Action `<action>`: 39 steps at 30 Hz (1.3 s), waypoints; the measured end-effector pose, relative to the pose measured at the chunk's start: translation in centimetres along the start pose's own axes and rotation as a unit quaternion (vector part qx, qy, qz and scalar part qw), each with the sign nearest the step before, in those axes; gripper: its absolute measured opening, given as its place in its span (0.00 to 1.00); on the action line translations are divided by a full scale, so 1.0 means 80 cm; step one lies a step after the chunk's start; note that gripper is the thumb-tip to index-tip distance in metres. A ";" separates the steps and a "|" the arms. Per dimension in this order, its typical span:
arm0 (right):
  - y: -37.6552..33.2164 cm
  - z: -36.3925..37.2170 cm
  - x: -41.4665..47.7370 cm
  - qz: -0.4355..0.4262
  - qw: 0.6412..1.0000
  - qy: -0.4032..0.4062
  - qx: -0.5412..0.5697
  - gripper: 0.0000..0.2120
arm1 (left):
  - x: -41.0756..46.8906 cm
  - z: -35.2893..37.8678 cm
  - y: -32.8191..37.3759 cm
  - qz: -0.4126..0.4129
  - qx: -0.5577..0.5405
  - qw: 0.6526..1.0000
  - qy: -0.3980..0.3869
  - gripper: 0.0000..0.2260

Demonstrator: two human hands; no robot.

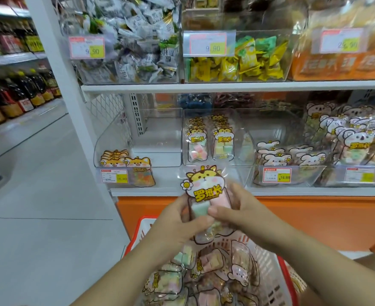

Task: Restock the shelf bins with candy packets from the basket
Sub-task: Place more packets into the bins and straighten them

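Note:
I hold one candy packet upright above the basket, a clear bag with a yellow cartoon hamster header and pastel cubes inside. My left hand grips its lower left side and my right hand pinches its right side, thumb across the front. Below, the red-rimmed basket holds several more packets. Straight behind the held packet stands a clear shelf bin with two rows of the same hamster packets. The clear bin to its left holds a few orange hamster packets at its front.
To the right, bins hold koala-header packets. The upper shelf carries bins of wrapped sweets with price tags. An orange base panel sits under the lower shelf. Grey floor and a bottle aisle lie to the left.

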State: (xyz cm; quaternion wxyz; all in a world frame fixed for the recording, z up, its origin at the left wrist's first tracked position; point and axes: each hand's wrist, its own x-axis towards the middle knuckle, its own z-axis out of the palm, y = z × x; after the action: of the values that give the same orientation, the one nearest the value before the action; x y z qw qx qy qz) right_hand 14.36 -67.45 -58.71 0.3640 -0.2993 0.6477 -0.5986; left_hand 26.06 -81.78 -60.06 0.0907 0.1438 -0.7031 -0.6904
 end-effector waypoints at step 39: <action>-0.112 -0.084 0.147 -0.193 0.652 0.136 -0.720 0.20 | 0.175 -0.084 0.024 0.131 0.482 0.858 0.120 0.27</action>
State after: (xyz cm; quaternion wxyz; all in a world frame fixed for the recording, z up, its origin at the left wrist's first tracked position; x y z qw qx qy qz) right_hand 1.84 -74.31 -51.05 -0.1817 -0.5013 0.8453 -0.0349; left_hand 14.93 -92.71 -58.97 0.1831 0.1574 -0.9442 -0.2239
